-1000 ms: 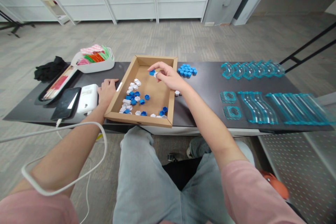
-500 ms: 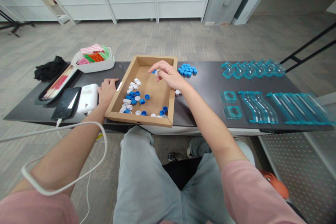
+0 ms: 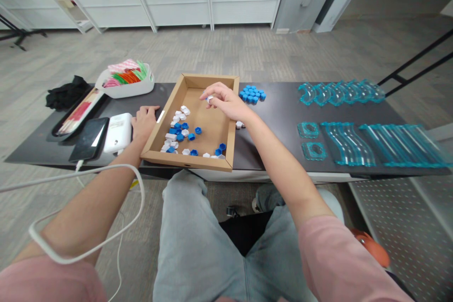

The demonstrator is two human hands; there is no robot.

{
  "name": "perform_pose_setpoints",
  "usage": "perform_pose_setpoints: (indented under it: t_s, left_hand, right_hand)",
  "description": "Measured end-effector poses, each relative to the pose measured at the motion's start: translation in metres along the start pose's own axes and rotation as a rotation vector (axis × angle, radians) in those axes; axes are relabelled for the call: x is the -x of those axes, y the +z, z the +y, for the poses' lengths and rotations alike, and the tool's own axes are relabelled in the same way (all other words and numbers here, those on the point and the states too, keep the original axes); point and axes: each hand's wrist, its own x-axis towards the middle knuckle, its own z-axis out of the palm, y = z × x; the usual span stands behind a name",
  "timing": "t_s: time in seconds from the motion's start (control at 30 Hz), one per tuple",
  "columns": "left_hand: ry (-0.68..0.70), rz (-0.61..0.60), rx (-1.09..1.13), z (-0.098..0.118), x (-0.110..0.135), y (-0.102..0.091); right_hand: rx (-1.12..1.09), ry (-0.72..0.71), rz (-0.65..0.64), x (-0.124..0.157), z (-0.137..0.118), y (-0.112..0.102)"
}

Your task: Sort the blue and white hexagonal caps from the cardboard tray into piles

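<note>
Your right arm reaches forward and a little leftward, the elbow almost straight, the forearm bare below a pink sleeve. Your right hand (image 3: 227, 103) is raised with the palm facing down. Its wrist is slightly bent, and the thumb and the curled fingers (image 3: 215, 88) are drawn together in a tight pinch at the tips. Your left arm stretches straight ahead, also bare to the sleeve. Your left hand (image 3: 143, 121) lies flat, palm down, fingers relaxed and loosely together.

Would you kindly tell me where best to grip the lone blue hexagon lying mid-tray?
Probably pinch the blue hexagon across two opposite flat sides, coming straight down from above: it lies flat on the tray floor, apart from the other pieces.
</note>
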Motion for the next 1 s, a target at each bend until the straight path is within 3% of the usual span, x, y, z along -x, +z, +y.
perform_pose_setpoints:
  t_s: [0.67,1.0]
  left_hand:
    - [0.002,0.000,-0.006,-0.0005,-0.0004,-0.0006]
    - [-0.004,-0.007,-0.012,-0.0007,-0.0006,-0.0005]
  right_hand:
    - [0.126,-0.023,0.011,0.0024,-0.0041,-0.0023]
    - [-0.051,-0.021,-0.004,-0.0013,-0.0009,-0.0021]
